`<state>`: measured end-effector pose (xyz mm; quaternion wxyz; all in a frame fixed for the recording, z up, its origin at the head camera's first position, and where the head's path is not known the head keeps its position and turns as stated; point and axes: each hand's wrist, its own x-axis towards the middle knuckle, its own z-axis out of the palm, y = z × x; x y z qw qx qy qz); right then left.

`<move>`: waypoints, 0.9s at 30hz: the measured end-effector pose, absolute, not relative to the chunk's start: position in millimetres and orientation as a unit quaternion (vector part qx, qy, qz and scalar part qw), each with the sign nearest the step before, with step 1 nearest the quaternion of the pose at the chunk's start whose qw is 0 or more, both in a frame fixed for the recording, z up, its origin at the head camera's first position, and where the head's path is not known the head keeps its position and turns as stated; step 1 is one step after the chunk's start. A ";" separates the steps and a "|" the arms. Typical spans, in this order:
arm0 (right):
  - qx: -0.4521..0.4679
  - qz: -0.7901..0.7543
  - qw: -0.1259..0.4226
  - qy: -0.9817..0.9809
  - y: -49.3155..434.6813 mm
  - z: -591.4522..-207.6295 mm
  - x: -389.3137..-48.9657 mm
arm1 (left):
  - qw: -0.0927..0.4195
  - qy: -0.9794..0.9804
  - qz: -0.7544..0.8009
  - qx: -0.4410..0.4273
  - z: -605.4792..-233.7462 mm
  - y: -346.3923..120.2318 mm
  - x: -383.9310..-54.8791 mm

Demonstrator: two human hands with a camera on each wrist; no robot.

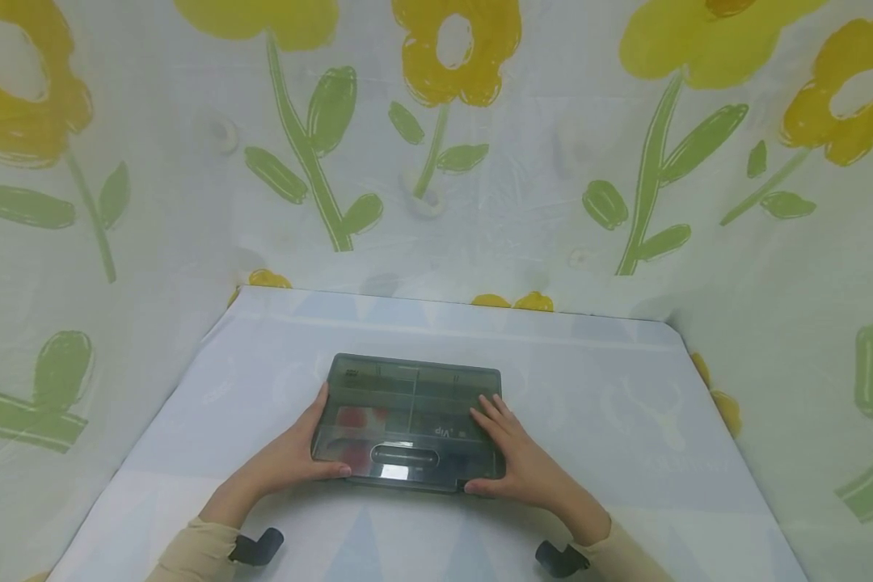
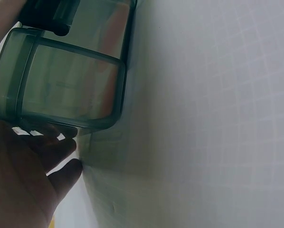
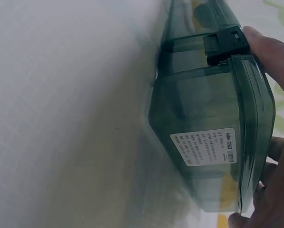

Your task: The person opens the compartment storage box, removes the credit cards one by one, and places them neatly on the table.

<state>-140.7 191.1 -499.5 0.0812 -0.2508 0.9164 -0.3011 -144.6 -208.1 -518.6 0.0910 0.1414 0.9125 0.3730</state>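
A translucent dark green plastic storage box (image 1: 436, 400) with a lid lies in the middle of the table, compartment dividers showing through its top. My left hand (image 1: 291, 461) grips its left end, thumb at the front edge. At the right end, my right hand (image 1: 527, 473) holds the box with fingers over the lid's edge and thumb at the front corner. Something red (image 1: 352, 417) shows inside on the left. The right wrist view shows a black latch (image 3: 227, 45) by the thumb and a white printed label (image 3: 206, 147) on the side wall. Another dark latch (image 2: 47, 21) appears in the left wrist view.
A pale patterned cloth (image 1: 611, 388) covers the table. Behind and on both sides hangs a white curtain (image 1: 524, 186) printed with yellow flowers, close to the table's edges. Black wrist-worn pieces (image 1: 258, 548) stick out from both sleeves.
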 end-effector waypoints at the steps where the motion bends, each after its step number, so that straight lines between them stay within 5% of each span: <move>1: -0.250 -0.302 0.083 0.916 190.8 -498.8 -140.9 | 0.091 0.912 0.374 0.141 -518.7 -208.2 -144.7; 27: -0.278 -0.269 0.063 0.920 193.5 -506.8 -141.7 | 0.099 0.910 0.378 0.138 -518.8 -208.8 -144.5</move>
